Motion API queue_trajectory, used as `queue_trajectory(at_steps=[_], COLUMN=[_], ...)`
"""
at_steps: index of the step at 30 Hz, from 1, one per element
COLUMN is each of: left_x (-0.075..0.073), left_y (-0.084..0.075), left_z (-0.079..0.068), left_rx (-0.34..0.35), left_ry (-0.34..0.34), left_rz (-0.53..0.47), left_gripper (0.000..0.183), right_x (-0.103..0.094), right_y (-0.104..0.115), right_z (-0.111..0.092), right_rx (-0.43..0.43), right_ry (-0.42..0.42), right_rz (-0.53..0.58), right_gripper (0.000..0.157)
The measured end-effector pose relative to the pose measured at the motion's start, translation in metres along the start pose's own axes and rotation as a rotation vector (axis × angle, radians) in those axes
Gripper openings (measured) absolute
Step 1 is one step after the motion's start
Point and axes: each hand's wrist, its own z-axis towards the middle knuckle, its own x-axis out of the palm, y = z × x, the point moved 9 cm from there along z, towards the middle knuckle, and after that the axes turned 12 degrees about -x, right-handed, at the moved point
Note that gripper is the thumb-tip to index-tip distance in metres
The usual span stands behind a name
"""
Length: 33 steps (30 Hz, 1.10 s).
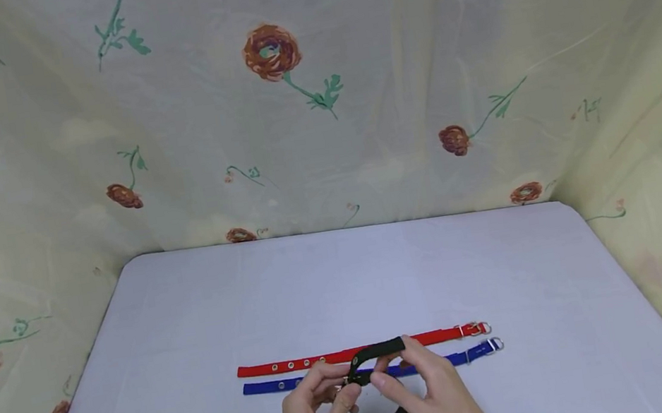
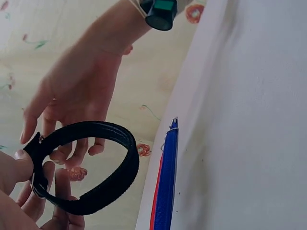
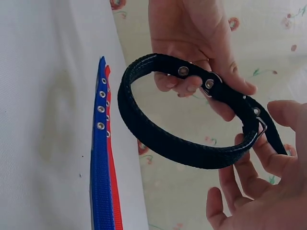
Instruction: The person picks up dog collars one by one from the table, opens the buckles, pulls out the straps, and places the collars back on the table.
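A black pet collar (image 3: 168,148) with metal eyelets is bent into a loop, its tail through the buckle (image 3: 261,127). My left hand (image 1: 316,408) pinches the collar by the buckle between thumb and fingers. My right hand (image 1: 431,388) is beside the collar's tail (image 1: 384,349), fingers loosely bent and touching it; in the right wrist view its thumb (image 3: 285,112) stands apart from the fingers. Beyond the hands, a red collar (image 1: 440,336) and a blue collar (image 1: 456,359) lie straight on the table, side by side, partly hidden by the black collar and hands.
The white-covered table (image 1: 193,313) has rounded far corners. Behind it and at both sides hangs a pale flowered curtain (image 1: 360,145). In the left wrist view, a dark device (image 2: 160,14) is strapped to my right wrist.
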Motion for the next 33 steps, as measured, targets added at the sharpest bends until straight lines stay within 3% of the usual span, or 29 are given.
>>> queue_trajectory(at_steps=[5, 11, 18, 24, 33], left_x=[0.000, 0.000, 0.006, 0.011, 0.014], left_y=[-0.009, -0.026, -0.037, -0.039, -0.035], left_z=[-0.004, -0.013, -0.022, -0.026, -0.024], left_rx=[0.092, 0.265, 0.386, 0.435, 0.397], left_ry=[-0.044, -0.101, -0.099, -0.096, -0.076], left_rz=[0.113, 0.255, 0.336, 0.357, 0.326], left_gripper=[0.034, 0.026, 0.028, 0.030, 0.030], right_x=[0.001, 0.008, 0.012, 0.014, 0.009], right_y=[0.003, 0.007, 0.009, 0.012, 0.008], right_z=[0.000, 0.000, 0.000, 0.000, -0.001], right_rx=[0.002, -0.035, -0.076, -0.111, -0.039], right_ry=[-0.035, 0.013, 0.048, 0.067, 0.051], right_rz=[-0.034, -0.053, -0.047, -0.095, -0.103], right_gripper=[0.009, 0.019, 0.026, 0.029, 0.031])
